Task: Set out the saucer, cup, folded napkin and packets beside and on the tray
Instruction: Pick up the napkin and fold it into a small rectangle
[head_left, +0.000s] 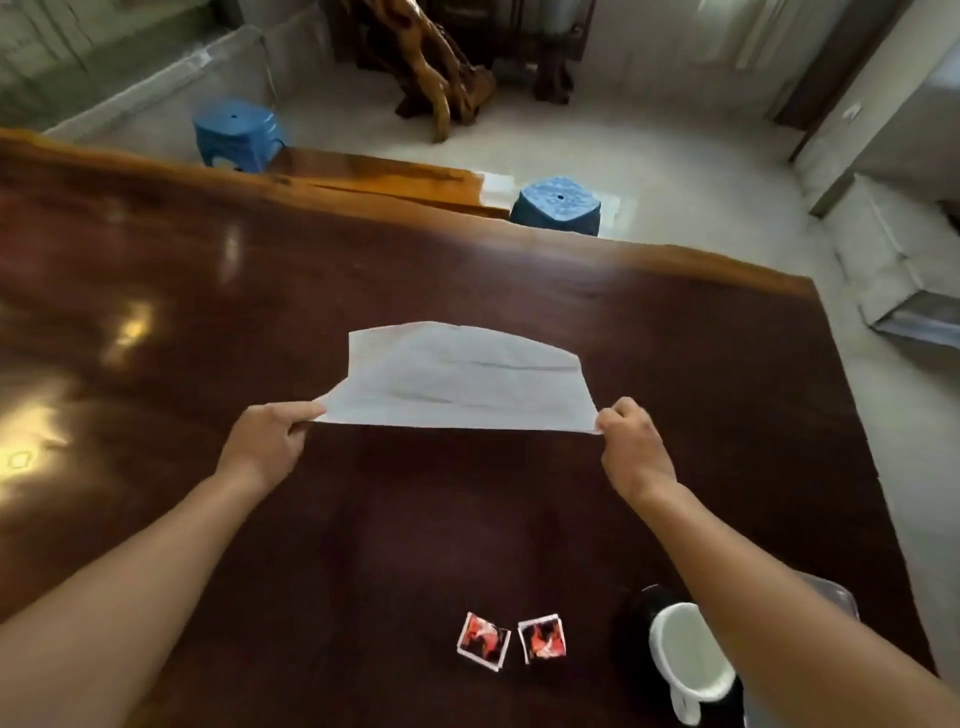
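At frame centre, above table (156, 291): napkin (462, 384) stretched unfolded, left hand (270, 441) and right hand (631, 441) fingers pinching near corners; risks skewed fold, thin sheet sagging; packets (511, 639), cup (685, 660) lower right.

No readable text, labels or numbers anywhere.

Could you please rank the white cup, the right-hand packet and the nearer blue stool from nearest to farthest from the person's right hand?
From the right hand:
1. white cup, below it, under the forearm.
2. right-hand packet, lower left.
3. nearer blue stool, beyond the table's far edge.
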